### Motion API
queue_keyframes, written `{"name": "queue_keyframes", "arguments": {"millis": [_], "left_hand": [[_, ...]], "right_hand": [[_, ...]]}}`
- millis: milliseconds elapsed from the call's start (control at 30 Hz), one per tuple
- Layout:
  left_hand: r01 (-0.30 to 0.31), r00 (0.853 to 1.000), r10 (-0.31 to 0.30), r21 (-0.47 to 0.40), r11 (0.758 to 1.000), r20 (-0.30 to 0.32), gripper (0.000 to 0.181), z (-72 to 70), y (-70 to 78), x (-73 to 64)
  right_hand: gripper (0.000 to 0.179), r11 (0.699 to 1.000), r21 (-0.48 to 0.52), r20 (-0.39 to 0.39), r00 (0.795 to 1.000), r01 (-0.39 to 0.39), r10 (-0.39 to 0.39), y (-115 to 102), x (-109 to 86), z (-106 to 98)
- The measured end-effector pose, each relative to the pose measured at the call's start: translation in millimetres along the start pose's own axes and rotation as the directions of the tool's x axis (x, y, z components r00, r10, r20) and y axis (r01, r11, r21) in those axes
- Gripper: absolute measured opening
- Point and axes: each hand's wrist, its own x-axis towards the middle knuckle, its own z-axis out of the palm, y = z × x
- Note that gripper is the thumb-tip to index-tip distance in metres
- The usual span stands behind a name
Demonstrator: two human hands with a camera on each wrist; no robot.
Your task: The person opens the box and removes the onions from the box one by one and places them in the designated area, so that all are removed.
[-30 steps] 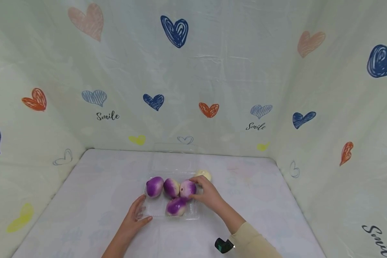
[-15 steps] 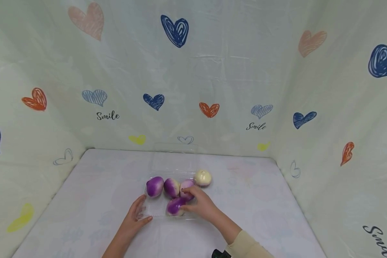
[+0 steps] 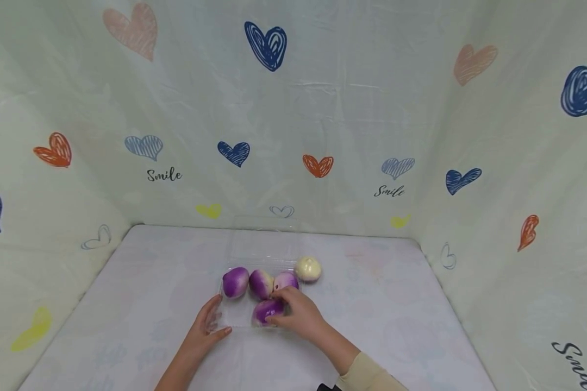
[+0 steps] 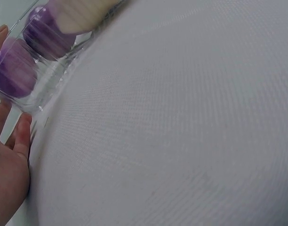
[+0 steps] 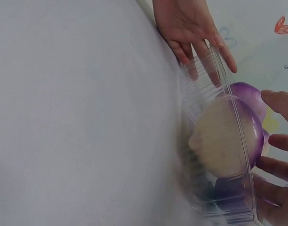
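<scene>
The left hand (image 3: 207, 326) is spread wide, fingers and thumb touching the left end of the clear box (image 3: 236, 314) on the white desk (image 3: 386, 304). The right hand (image 3: 300, 313) curls its fingers and thumb round the front vegetable (image 3: 261, 311), which is round, purple and white, and sits inside the box. Behind it, also in the box, are a left vegetable (image 3: 235, 283), a middle vegetable (image 3: 260, 283) and a right vegetable (image 3: 286, 280). A cream vegetable (image 3: 308, 269) sits on the desk, just beside the box. The clear lid (image 3: 264, 243) is open at the back.
</scene>
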Motion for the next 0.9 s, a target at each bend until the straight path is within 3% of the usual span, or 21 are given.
{"name": "queue_keyframes", "arguments": {"millis": [600,900], "left_hand": [[0.068,0.998,-0.068,0.003,0.998,-0.011,0.080,1.0,2.7,-1.1],[0.061,0.998,-0.061,0.009,0.998,-0.010,0.079,0.4,2.7,-0.5]], "right_hand": [[0.049,0.998,-0.064,0.011,0.999,-0.030,0.030,-5,4.0,14],[0.047,0.999,-0.043,0.008,0.999,-0.031,0.032,-5,5.9,17]]}}
